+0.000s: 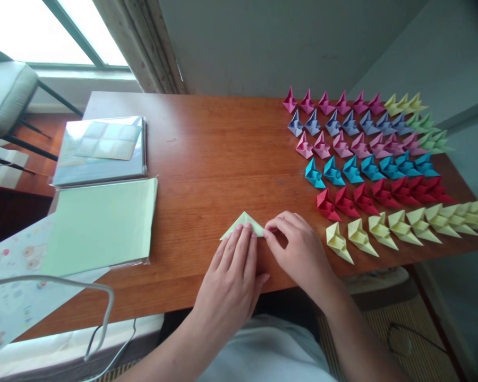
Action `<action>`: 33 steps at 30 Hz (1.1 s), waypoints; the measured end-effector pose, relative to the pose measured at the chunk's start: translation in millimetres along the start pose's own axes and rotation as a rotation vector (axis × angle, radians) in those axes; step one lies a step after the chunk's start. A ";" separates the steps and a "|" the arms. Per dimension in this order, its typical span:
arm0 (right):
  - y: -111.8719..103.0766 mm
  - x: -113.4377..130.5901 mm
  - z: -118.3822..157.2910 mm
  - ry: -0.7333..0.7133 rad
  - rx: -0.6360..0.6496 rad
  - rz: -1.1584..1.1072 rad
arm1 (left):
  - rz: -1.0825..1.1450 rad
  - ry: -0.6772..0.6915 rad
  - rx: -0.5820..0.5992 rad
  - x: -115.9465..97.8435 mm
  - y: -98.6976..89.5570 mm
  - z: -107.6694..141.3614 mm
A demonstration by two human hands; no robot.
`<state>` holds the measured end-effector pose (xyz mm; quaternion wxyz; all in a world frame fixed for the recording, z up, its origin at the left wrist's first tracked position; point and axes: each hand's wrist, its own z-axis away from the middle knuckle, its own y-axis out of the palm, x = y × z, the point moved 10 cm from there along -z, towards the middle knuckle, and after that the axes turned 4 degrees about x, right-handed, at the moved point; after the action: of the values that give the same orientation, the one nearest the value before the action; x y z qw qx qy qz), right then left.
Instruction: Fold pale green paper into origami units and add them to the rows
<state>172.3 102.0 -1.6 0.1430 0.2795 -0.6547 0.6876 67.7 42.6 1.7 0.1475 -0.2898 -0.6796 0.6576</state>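
Observation:
A small pale green paper (pixel 245 218), folded into a triangle, lies on the wooden table near its front edge, point facing away from me. My left hand (pixel 233 262) rests flat on it, fingers stretched out and covering its lower middle. At the triangle's right corner, my right hand (pixel 297 246) pinches the paper between thumb and index finger. The lower edge of the paper is partly hidden under my left fingers.
Rows of folded paper pieces in magenta, lavender, pink, blue (pixel 352 170), red (pixel 344 200) and yellow (pixel 378 231) stand on the right. Left are a stack of pale green paper (pixel 103 223), a wrapped pack (pixel 99 170) and a white cable (pixel 110 297).

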 end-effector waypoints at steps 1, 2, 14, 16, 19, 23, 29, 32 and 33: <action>0.0 0.8 -2.7 0.000 0.008 -0.016 | -0.003 0.000 0.004 -0.1 0.3 -0.1; 0.1 2.2 -6.2 -0.006 0.014 -0.034 | -0.006 0.000 0.007 -0.1 0.5 -0.1; 13.6 15.3 -47.1 -0.077 0.079 -0.136 | -0.014 -0.034 0.050 2.0 7.1 0.6; 13.2 13.7 -46.7 -0.073 0.076 -0.144 | -0.011 -0.035 0.050 2.4 7.3 0.3; 13.0 13.0 -46.7 -0.075 0.075 -0.150 | -0.010 -0.035 0.045 2.5 7.0 -0.2; 13.1 12.9 -48.3 -0.070 0.078 -0.148 | -0.016 -0.036 0.033 1.5 6.6 -0.7; 12.9 12.7 -49.9 -0.060 0.088 -0.145 | -0.012 -0.049 0.047 2.0 9.0 -1.9; 13.2 12.1 -50.6 -0.052 0.097 -0.144 | -0.005 -0.049 0.053 3.1 9.4 -2.2; 13.5 11.9 -50.8 -0.049 0.101 -0.144 | -0.006 -0.047 0.050 3.1 9.0 -2.2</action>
<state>145.2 148.4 -5.2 0.1618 0.3492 -0.6008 0.7007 68.3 45.9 -7.5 0.1407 -0.2683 -0.6670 0.6807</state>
